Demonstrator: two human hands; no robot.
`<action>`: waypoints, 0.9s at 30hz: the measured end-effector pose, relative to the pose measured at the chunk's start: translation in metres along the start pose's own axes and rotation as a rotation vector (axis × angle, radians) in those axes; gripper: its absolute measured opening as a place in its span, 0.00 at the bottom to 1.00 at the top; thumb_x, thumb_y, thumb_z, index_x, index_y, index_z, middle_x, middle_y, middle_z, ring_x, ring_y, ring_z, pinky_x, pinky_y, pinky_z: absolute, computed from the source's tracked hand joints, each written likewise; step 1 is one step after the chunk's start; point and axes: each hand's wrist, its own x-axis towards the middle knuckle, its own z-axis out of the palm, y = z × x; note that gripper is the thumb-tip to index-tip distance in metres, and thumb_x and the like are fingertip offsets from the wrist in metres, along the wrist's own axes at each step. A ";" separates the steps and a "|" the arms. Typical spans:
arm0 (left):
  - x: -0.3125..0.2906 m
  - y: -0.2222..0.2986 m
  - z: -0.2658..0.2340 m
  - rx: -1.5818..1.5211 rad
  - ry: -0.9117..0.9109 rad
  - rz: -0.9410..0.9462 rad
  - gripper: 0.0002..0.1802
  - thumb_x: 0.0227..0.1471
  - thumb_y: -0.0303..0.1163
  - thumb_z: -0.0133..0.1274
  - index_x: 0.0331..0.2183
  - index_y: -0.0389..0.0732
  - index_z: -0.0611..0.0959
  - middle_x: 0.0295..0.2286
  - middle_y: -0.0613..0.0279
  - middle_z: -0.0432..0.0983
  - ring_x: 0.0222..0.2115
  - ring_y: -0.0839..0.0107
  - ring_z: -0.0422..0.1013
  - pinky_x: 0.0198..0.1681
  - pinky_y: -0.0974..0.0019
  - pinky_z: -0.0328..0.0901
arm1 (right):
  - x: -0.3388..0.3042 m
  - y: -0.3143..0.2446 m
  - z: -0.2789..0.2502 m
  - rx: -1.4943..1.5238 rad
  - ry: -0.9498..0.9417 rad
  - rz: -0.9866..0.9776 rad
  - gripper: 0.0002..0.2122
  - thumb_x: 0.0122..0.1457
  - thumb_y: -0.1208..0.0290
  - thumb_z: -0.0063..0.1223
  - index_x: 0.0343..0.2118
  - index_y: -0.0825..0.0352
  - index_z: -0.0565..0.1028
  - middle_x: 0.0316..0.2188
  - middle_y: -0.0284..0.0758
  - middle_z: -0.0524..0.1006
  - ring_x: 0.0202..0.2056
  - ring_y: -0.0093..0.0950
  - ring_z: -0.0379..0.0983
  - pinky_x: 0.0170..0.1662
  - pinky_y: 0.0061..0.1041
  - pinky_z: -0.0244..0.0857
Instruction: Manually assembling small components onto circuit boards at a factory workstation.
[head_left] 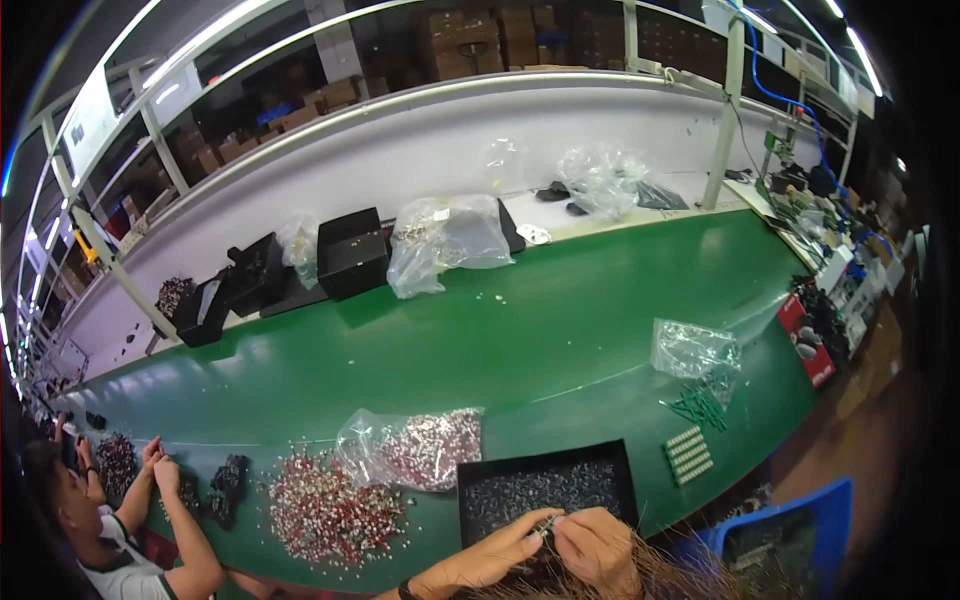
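Observation:
My left hand [508, 549] and my right hand [597, 548] meet over the near edge of a black tray [630, 485]. Both sets of fingers are closed together around a small dark piece [546, 527], too small to name. Inside the tray lie many small dark, glinting parts [545, 492]. Left of it spreads a loose heap of tiny red and silver-white parts [335, 510]. A clear plastic bag [362, 440] with more such parts lies behind the heap, touching or close to the tray's left corner.
To the right are a pale ridged block [688, 455], thin green sticks [700, 405] and a clear bag [695, 348]. Black boxes [352, 253] and plastic bags line the green bench's [560, 330] far edge. At left another person [130, 540] works. A blue chair [785, 535] stands lower right.

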 end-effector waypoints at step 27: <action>-0.007 0.000 0.013 -0.149 0.167 0.084 0.38 0.66 0.52 0.43 0.64 0.33 0.60 0.53 0.55 0.69 0.52 0.68 0.70 0.55 0.63 0.67 | -0.007 -0.004 0.007 0.143 0.173 0.105 0.10 0.44 0.85 0.67 0.31 0.69 0.80 0.28 0.35 0.78 0.30 0.34 0.78 0.33 0.27 0.74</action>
